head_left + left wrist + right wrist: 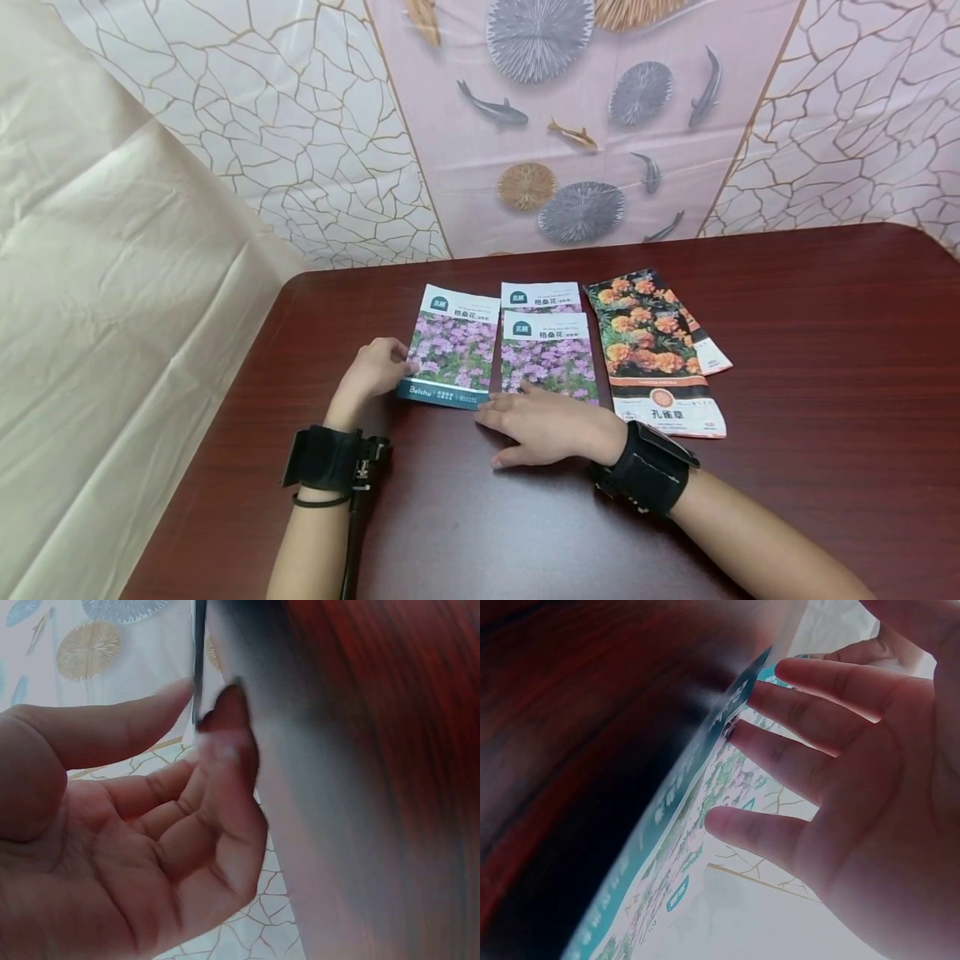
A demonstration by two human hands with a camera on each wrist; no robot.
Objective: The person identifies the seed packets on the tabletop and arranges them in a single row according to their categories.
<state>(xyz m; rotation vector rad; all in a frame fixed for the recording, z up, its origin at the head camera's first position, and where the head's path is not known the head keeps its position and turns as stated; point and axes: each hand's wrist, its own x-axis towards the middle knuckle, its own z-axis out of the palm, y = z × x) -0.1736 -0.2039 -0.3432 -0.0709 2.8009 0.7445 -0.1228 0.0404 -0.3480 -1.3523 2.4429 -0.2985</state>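
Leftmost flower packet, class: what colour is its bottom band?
The bottom band is dark teal, printed in white; it shows best in the head view.

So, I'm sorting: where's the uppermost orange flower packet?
In the head view, the uppermost orange packet lies right of the purple packets, partly covering another orange packet.

Head view: worn on the head; faces forward and down over the table (817, 350) to the patterned wall covering (468, 183); farthest back, widest.
Left wrist view: close on the palm side of the left hand (375, 367); looks past the fingertips to the wall covering; rolled sideways, table at right, left purple-flower packet (453, 346) nearly edge-on.
Right wrist view: close on the palm of the right hand (551, 425); looks low along the table, steeply rolled, tabletop at upper left.
Shared, head and left wrist: left hand, table, wall covering.
Shared, head and right wrist: both hands, table, purple-flower print.
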